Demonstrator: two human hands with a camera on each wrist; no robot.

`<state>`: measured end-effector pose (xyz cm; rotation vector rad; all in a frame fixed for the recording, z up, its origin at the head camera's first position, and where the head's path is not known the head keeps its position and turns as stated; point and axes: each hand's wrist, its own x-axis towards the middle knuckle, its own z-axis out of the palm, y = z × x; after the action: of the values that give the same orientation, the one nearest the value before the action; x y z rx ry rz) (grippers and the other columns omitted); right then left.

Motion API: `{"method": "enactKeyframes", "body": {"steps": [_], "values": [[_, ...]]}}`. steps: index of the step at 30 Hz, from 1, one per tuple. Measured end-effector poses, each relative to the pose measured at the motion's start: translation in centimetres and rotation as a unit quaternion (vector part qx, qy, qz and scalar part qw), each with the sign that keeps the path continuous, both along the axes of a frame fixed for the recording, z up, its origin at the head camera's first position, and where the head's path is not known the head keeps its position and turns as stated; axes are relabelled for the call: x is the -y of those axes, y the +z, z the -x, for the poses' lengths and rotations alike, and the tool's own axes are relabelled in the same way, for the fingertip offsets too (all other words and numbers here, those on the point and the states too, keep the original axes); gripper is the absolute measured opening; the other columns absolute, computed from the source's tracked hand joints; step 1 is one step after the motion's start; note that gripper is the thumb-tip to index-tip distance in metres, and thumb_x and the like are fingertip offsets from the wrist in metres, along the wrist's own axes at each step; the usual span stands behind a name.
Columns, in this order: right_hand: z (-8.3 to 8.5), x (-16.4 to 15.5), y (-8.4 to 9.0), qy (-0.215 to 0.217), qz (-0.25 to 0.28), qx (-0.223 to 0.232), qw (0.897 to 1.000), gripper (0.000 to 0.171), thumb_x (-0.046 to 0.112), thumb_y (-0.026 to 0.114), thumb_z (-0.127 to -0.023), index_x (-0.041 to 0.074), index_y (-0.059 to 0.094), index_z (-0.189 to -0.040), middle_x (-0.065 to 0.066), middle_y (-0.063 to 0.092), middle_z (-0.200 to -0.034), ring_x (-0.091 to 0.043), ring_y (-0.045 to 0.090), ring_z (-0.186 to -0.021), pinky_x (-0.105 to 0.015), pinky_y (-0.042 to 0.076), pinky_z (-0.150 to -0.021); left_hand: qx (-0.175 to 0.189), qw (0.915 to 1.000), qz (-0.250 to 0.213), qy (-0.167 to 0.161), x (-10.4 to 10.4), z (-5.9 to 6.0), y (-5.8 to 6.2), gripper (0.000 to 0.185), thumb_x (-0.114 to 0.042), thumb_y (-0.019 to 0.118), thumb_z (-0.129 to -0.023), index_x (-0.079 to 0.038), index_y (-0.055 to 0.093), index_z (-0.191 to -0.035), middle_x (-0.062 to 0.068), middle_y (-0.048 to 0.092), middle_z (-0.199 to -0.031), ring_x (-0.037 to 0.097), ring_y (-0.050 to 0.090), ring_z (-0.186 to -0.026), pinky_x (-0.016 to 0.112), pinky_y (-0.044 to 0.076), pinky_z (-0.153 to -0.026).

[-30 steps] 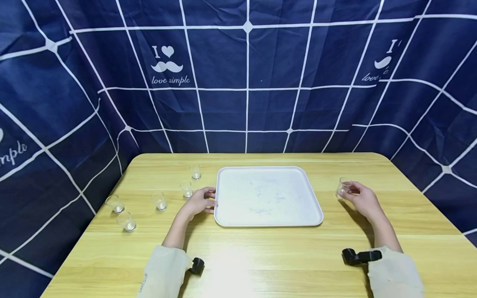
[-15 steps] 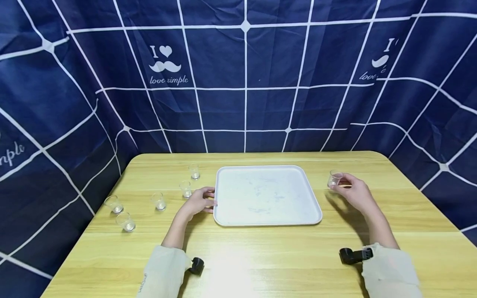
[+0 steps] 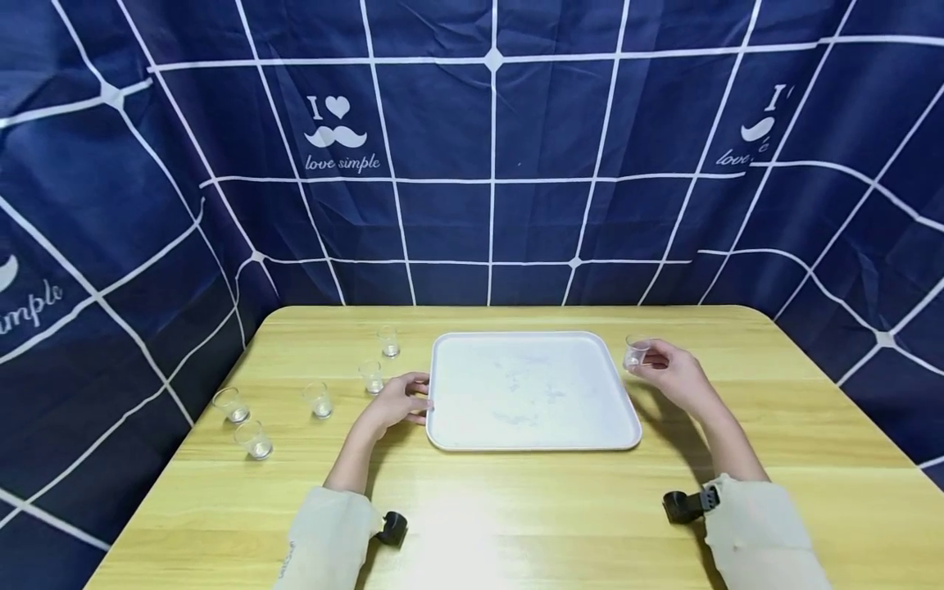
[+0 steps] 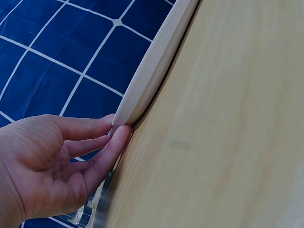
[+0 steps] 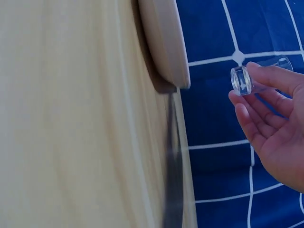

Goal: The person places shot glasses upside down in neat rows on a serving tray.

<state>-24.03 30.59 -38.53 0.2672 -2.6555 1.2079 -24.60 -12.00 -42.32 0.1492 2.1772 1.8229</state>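
The white tray point(image 3: 534, 391) lies on the wood-grained counter point(image 3: 516, 512). At the tray's left edge, the left hand point(image 3: 396, 402) has its grip closed on the rim, thumb and fingertips pinching it. Just beyond the tray's right edge, the right hand point(image 3: 677, 378) has its grip together on a clear glass point(image 3: 635, 354), held above the counter, near the tray but apart from it. Five more glasses point(image 3: 320, 403) stand left of the tray, well spread out, one of them just beside the left hand. Behind the tray hangs a blue curtain point(image 3: 442, 217) with white lines. Pale sleeves point(image 3: 763, 528) reach in from the tray's near side.
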Motion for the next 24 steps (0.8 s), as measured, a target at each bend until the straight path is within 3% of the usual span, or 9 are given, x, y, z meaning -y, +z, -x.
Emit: {"method": "enactKeyframes", "body": {"steps": [15, 24], "values": [[1.3, 1.9, -0.3, 0.04, 0.031, 0.027, 0.998, 0.046, 0.01, 0.067, -0.084, -0.009, 0.05, -0.122, -0.025, 0.059, -0.105, -0.017, 0.058, -0.09, -0.017, 0.047, -0.07, 0.006, 0.9999, -0.009, 0.0, -0.1, 0.1, -0.6, 0.05, 0.013, 0.056, -0.082, 0.012, 0.04, -0.129, 0.021, 0.05, -0.107, 0.023, 0.058, -0.076, 0.035, 0.054, -0.064], [2.5, 2.5, -0.2, 0.048, 0.041, 0.03, 0.998, 0.042, 0.006, 0.067, -0.083, -0.011, 0.052, -0.118, -0.025, 0.06, -0.101, -0.007, 0.057, -0.084, -0.018, 0.048, -0.068, 0.001, 0.9999, -0.011, 0.007, 0.0, 0.2, -0.4, 0.05, 0.013, 0.056, -0.082, 0.012, 0.041, -0.129, 0.021, 0.051, -0.107, 0.022, 0.059, -0.075, 0.035, 0.054, -0.064]]}}
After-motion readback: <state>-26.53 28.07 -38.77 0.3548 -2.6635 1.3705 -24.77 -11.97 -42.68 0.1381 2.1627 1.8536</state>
